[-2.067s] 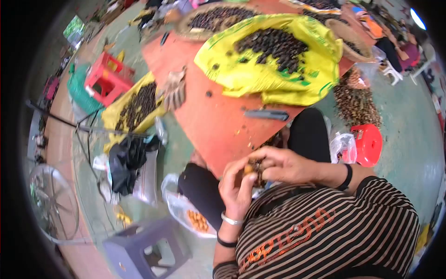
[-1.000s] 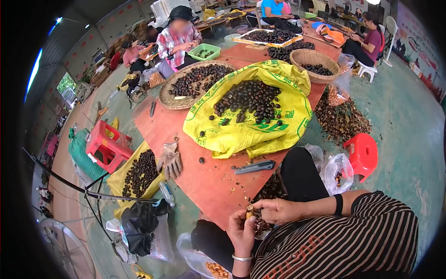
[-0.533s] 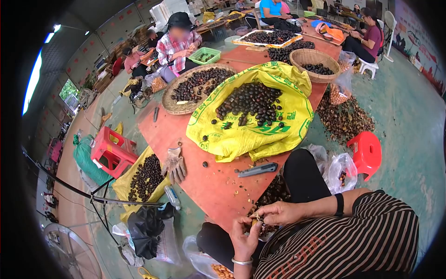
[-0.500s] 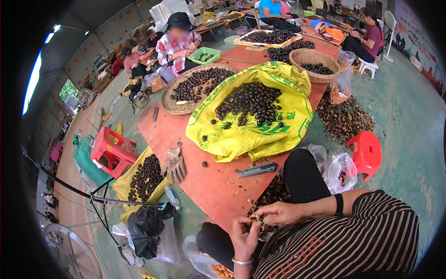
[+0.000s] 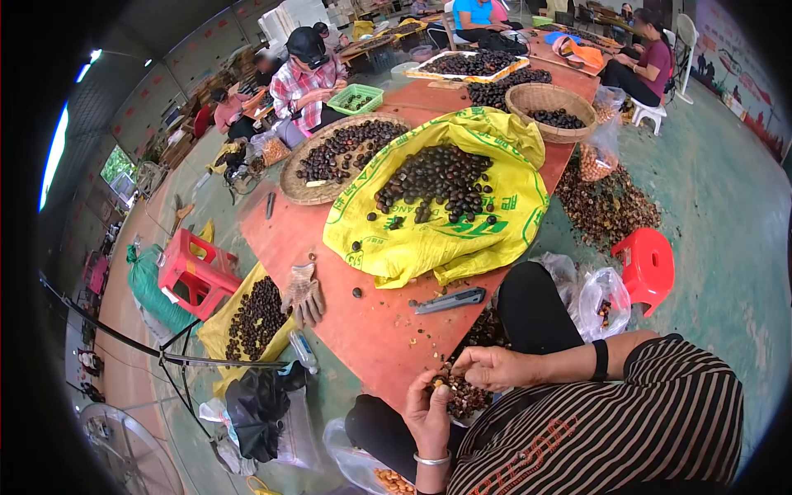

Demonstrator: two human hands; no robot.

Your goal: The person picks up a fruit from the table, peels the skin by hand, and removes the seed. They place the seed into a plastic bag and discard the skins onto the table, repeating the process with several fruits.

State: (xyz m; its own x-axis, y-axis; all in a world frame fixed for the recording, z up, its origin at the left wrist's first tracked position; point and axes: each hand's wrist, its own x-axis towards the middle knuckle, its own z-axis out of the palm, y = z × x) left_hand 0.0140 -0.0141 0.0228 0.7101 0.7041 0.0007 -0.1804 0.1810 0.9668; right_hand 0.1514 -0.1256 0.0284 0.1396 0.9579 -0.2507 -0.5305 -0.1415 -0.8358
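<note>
Orange table runs down the middle of a busy shed, heaped with dark nuts. Just off the table's near corner, the left hand cups a small nut, fingers curled snug around it. The right hand pinches at its top, thumb and forefinger pressed together. To my eye the shell is mid-peel; freeing the kernel calls for a steady hold below and a firmer pull above. Loose husks lie under that corner.
</note>
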